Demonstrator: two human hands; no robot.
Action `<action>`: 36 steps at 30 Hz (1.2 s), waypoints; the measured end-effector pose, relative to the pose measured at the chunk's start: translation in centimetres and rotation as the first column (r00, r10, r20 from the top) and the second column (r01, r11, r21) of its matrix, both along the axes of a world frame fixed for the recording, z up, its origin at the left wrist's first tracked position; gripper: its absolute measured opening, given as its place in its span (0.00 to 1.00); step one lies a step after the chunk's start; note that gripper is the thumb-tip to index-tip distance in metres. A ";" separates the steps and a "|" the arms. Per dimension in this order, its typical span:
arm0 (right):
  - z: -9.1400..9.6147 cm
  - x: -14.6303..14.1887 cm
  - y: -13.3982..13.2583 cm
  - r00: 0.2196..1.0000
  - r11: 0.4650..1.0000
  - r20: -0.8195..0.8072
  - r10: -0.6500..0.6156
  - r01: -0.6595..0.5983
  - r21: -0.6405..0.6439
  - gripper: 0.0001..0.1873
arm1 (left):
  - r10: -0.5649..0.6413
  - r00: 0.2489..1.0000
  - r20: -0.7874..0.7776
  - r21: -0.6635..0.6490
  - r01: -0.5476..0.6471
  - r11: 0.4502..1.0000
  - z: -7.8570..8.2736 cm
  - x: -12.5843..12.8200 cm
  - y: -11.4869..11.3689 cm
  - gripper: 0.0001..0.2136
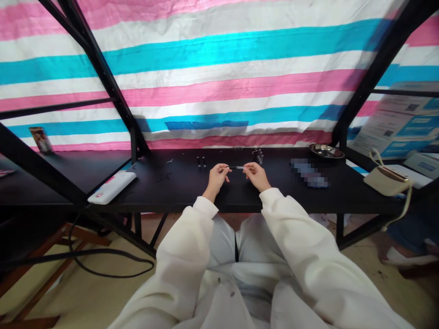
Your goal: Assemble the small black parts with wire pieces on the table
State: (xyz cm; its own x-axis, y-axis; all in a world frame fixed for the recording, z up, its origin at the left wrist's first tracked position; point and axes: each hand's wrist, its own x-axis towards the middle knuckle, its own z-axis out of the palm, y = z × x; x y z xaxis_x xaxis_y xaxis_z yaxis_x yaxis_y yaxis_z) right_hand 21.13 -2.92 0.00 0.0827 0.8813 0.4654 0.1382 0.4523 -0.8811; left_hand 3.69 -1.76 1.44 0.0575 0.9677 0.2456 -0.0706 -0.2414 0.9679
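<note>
My left hand (217,177) and my right hand (255,176) are raised just above the black table (240,196), both with curled fingers. Between them they pinch a thin dark rod-like piece (236,167), one end in each hand. It is too small to name. White sleeves cover both my forearms. Two small dark cylinders (201,161) stand on the table just left of my left hand. A few tiny parts (259,156) lie behind my right hand.
A white flat box (112,187) lies at the table's left with a black cable on the floor below. A metal dish (326,151) sits at the back right, a beige pouch (387,179) at the right edge. Black frame struts rise on both sides.
</note>
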 end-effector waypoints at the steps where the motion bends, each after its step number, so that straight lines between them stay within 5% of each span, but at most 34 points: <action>1: 0.0 0.0 -0.1 0.998 0.999 0.058 -0.024 0.022 0.028 0.20 | -0.002 1.000 -0.001 0.001 0.002 1.000 0.0 0.0 0.0 0.14; 9: 0.1 0.5 -0.5 0.898 0.953 0.392 -0.198 0.083 0.291 0.12 | 0.005 1.000 -0.016 -0.005 -0.005 1.000 0.2 0.0 -0.1 0.12; 17: 0.1 0.5 -0.6 0.793 0.942 0.554 -0.254 0.075 0.326 0.09 | 0.001 0.999 -0.052 0.022 0.001 1.000 -0.2 0.1 0.1 0.08; 24: -0.3 0.9 -0.1 0.750 0.912 0.540 -0.382 0.211 0.351 0.08 | 0.212 0.971 -0.114 -0.022 -0.215 0.976 -0.4 -0.2 0.5 0.04; 30: -0.2 0.5 -0.3 0.861 0.945 0.464 -0.206 0.052 0.324 0.10 | -0.001 0.977 -0.212 0.040 0.010 0.999 -0.7 0.4 0.2 0.05; 36: -0.3 0.1 -0.4 0.854 0.961 0.510 -0.107 -0.042 0.273 0.10 | -0.121 0.966 -0.229 0.074 0.142 0.987 -0.8 0.5 -0.2 0.05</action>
